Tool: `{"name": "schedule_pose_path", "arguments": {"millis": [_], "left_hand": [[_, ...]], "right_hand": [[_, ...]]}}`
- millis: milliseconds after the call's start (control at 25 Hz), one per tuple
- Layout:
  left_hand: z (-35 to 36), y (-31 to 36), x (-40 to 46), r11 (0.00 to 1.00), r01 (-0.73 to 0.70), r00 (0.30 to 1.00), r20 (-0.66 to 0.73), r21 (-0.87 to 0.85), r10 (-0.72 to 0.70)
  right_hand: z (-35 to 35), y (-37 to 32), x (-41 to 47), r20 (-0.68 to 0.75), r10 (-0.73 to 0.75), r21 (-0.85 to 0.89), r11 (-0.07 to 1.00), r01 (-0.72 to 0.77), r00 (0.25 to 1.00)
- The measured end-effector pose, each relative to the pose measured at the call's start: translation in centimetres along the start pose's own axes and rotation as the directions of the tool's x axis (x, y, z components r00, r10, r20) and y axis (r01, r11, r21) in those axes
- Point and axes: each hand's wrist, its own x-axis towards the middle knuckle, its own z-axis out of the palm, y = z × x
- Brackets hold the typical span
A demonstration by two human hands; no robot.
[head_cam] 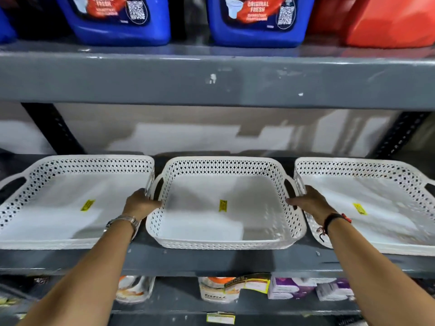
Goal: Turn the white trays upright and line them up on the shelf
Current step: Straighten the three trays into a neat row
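Three white perforated trays stand upright side by side on the grey shelf. The middle tray has a yellow sticker on its floor. My left hand grips its left handle, and my right hand grips its right handle. The left tray and the right tray sit close on either side, each with a yellow sticker inside. My left wrist wears a metal watch, my right wrist a dark band.
Blue jugs and a red container stand on the shelf above. The grey beam of that shelf hangs over the trays. Packets and boxes fill the shelf below.
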Motion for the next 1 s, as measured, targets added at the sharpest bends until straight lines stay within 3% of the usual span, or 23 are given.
{"name": "schedule_pose_path", "arguments": {"millis": [240, 600, 1000], "left_hand": [[1.2, 0.3, 0.1, 0.997, -0.061, 0.997, -0.037, 0.054, 0.063], [1.9, 0.2, 0.6, 0.994, -0.039, 0.998, -0.040, 0.104, 0.043], [2.4, 0.5, 0.0, 0.993, -0.047, 0.988, -0.138, 0.110, 0.062]], "right_hand": [[0.5, -0.2, 0.3, 0.022, 0.035, -0.068, 0.997, -0.034, 0.999], [1.9, -0.4, 0.1, -0.054, -0.047, -0.183, 0.982, 0.036, 0.997], [2.1, -0.9, -0.5, -0.085, -0.120, -0.328, 0.941, 0.086, 0.989]]}}
